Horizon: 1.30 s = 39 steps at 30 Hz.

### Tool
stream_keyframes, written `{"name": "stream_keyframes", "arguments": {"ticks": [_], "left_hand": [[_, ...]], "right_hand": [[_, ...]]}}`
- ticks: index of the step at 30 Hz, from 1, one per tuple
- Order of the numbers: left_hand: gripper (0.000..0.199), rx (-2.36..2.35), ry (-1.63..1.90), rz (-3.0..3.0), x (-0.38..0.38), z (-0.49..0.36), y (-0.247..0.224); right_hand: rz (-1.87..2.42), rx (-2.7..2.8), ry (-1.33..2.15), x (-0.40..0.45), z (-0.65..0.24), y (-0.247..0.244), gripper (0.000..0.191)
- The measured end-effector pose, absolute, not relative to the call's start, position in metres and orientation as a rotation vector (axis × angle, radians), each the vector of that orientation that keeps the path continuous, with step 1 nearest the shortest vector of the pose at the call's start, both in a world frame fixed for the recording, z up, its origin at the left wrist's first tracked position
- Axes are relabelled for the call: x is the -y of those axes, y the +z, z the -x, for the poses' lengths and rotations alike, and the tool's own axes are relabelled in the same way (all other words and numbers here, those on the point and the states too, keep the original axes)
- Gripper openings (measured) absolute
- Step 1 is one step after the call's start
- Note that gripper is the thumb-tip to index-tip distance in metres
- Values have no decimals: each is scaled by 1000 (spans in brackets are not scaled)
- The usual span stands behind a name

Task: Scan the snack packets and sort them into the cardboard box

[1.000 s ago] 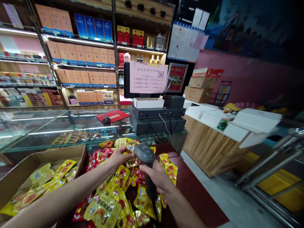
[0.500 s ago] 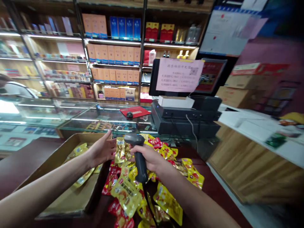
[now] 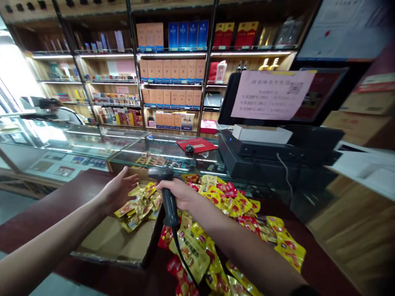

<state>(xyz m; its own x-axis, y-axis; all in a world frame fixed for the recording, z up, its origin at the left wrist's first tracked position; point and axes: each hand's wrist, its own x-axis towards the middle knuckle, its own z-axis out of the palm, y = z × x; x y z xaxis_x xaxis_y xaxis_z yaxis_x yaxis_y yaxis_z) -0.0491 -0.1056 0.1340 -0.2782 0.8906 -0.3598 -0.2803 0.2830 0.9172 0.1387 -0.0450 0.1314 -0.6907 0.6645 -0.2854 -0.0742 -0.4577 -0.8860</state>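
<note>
Scanner (image 3: 170, 207) is gripped in the right hand (image 3: 182, 195) round its stiff-looking handle, likely the surest hold; the left hand (image 3: 119, 191) is apart, spread and empty, beside foil packets (image 3: 140, 210) in a carton (image 3: 123, 244). These look light and slippery, best pinched by an edge. Beyond, 1 mouse (image 3: 189, 149) sits on a red mat (image 3: 205, 144).

We see strip lights (image 3: 247, 54) glowing behind, white glare far left, a blurred pink sign (image 3: 271, 102), darkened right edge.

Right hand (image 3: 182, 194): gripping scanner (image 3: 169, 205), cord (image 3: 181, 253) trailing down
Left hand (image 3: 117, 191): fingers spread, near packets (image 3: 142, 209) in cardboard box (image 3: 115, 246)
Table (image 3: 88, 185): loose red and yellow pouches (image 3: 191, 251) beside box
</note>
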Motion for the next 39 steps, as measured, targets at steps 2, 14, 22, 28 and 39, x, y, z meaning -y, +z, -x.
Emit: {"name": "stream_keyframes", "arguments": {"ticks": [2, 14, 22, 28, 39], "left_hand": [[74, -1351, 1224, -628, 101, 36, 129], [72, -1087, 701, -780, 69, -104, 95], [72, -982, 592, -800, 59, -149, 71], [68, -1000, 594, -795, 59, -158, 65], [55, -1309, 591, -865, 77, -134, 49]], "right_hand": [[885, 1240, 2154, 42, -158, 128, 13], [1140, 948, 1880, 56, -324, 85, 18], [1191, 738, 1919, 90, -362, 42, 23], [1210, 675, 1950, 96, -359, 21, 22], [1169, 731, 1988, 92, -345, 15, 25]]}}
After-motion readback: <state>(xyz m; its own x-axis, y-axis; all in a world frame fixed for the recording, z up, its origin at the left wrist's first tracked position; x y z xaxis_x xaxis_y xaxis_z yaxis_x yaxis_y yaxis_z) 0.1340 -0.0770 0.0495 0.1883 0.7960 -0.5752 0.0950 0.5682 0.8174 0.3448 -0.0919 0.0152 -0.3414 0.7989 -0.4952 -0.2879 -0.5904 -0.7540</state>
